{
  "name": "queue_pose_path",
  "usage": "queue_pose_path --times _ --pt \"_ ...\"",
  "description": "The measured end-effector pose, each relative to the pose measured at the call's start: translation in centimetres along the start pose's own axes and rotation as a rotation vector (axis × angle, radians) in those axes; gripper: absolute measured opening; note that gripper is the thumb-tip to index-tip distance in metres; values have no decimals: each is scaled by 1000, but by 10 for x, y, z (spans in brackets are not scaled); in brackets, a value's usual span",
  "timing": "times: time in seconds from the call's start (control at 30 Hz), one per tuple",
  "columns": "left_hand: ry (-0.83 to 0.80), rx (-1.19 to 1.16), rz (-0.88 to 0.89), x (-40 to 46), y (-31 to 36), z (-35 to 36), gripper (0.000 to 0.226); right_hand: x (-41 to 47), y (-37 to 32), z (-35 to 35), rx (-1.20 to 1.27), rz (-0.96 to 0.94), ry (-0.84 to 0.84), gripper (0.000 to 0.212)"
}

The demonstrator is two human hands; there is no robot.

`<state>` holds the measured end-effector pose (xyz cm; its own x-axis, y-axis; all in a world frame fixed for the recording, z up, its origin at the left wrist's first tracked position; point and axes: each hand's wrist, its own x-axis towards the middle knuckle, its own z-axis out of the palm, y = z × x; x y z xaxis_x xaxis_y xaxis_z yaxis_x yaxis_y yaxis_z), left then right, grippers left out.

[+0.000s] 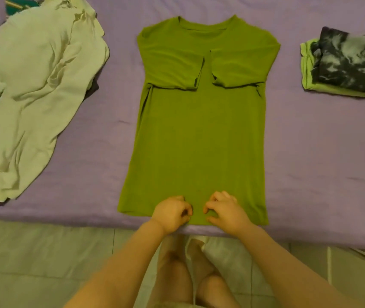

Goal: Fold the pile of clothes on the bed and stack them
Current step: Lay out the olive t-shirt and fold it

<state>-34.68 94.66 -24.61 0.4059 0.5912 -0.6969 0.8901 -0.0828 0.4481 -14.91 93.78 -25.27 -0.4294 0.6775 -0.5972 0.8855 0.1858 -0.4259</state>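
Note:
An olive-green T-shirt (199, 134) lies flat on the purple bed sheet (310, 156), collar away from me, both sleeves folded inward across the chest. My left hand (171, 213) and my right hand (224, 211) sit side by side at the middle of its bottom hem, fingers curled and pinching the fabric. On the left lies an unfolded pile topped by a pale cream garment (32, 90). At the right edge is a stack of folded clothes: a dark tie-dye piece (350, 61) on a light green one (310, 85).
The bed's near edge runs across the frame just below my hands. Under it are a tiled floor (32, 263), my legs and a pale object (359, 274) at the lower right. A teal patterned cloth (19, 2) peeks out beyond the cream pile.

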Motion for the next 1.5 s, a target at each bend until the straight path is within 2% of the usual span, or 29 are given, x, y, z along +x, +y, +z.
queue_pose_path --times 0.17,0.27,0.37,0.43,0.53,0.6,0.73,0.8,0.93,1.07,1.17,1.23,1.33,1.5 --pt "86 168 5 -5 -2 22 40 -19 -5 32 -5 39 120 34" --pt "110 184 7 -1 -1 22 33 -18 -1 32 -10 27 171 26" --pt "126 225 28 -1 0 15 26 -11 2 24 -8 12 144 22" --pt "156 140 25 -1 0 5 23 -5 2 9 193 49 146 18" --pt "208 -192 -26 3 3 -26 20 6 5 -27 449 112 181 14" --pt "254 -279 -42 10 4 -54 25 17 10 -55 456 113 250 18" --pt "310 -241 -92 27 -2 -118 40 44 23 -117 397 260 453 29" --pt "327 -262 -105 37 -11 -146 37 56 33 -148 384 271 475 33" --pt "391 -345 -110 57 -33 -203 26 82 55 -201 311 152 415 27" --pt "412 -495 -133 78 -49 -265 20 115 58 -245 505 256 580 15" --pt "421 -625 -95 99 -52 -306 15 146 59 -270 616 327 693 25" --pt "425 -671 -115 116 -53 -327 20 164 62 -284 639 365 698 12" --pt "456 -776 -190 145 -56 -344 31 187 74 -290 657 448 675 20" --pt "568 -639 -177 178 -64 -345 27 201 85 -287 580 483 755 19"
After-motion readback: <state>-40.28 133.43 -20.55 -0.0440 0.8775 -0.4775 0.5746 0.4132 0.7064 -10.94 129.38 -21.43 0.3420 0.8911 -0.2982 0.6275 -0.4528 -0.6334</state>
